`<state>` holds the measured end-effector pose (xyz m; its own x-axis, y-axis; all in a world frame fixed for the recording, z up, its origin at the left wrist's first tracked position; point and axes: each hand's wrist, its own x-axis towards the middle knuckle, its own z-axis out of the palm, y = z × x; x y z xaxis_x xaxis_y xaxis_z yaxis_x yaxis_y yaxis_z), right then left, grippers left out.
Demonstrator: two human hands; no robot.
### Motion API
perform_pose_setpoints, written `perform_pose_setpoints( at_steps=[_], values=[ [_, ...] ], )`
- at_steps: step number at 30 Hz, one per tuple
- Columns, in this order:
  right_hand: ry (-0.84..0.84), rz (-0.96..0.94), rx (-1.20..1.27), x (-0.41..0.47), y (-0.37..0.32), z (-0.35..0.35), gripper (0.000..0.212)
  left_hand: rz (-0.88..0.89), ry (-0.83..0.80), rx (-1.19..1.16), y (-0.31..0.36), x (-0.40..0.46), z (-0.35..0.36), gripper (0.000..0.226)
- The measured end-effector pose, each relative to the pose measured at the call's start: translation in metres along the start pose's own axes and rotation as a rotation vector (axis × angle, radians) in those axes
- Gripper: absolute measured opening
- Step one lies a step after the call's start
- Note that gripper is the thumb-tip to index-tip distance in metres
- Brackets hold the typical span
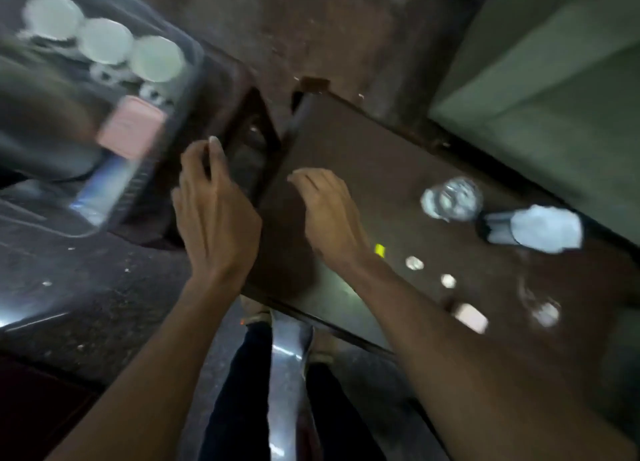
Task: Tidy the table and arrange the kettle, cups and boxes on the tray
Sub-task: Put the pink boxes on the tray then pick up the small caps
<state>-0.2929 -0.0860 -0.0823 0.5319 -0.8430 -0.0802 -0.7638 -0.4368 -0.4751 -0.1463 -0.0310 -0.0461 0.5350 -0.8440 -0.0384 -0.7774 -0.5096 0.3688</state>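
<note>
Both forearms reach in from below. Left hand (216,204) and right hand (329,211) hover over the dark desk (381,169), fingers loosely curled, holding nothing. Blurred tray (180,121) at upper left carries three white cups (104,41) and a pink box (130,128), its long axis running diagonally.

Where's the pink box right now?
Head view, left side: the pink box lies in the tray, just below the three white cups and left of the left hand.
</note>
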Motion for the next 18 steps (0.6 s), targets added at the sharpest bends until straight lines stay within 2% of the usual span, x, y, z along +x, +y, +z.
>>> perform_pose_setpoints(
  at_steps=[2, 5, 8, 11, 13, 15, 18],
  values=[
    [0.014, 0.151, -0.031, -0.057, 0.059, -0.021, 0.053, 0.082, -0.119, -0.063, 0.047, -0.050, 0.026, 0.062],
    [-0.032, 0.375, -0.153, -0.139, 0.141, -0.059, 0.049, 0.120, -0.408, -0.147, 0.110, -0.128, 0.066, 0.060],
    [-0.140, 0.549, -0.279, -0.196, 0.202, -0.089, 0.043, -0.006, -0.695, -0.255, 0.156, -0.201, 0.105, 0.048],
    [-0.261, 0.666, -0.257, -0.229, 0.230, -0.100, 0.054, -0.251, -0.932, -0.377, 0.183, -0.250, 0.138, 0.043],
    [-0.323, 0.736, -0.148, -0.249, 0.237, -0.100, 0.063, -0.418, -0.997, -0.436, 0.196, -0.272, 0.158, 0.043],
    [-0.359, 0.761, -0.051, -0.264, 0.238, -0.092, 0.057, -0.545, -1.007, -0.464, 0.204, -0.282, 0.173, 0.044],
    [-0.341, 0.790, 0.019, -0.276, 0.239, -0.075, 0.046, -0.612, -0.996, -0.498, 0.210, -0.287, 0.189, 0.037]
  ],
)
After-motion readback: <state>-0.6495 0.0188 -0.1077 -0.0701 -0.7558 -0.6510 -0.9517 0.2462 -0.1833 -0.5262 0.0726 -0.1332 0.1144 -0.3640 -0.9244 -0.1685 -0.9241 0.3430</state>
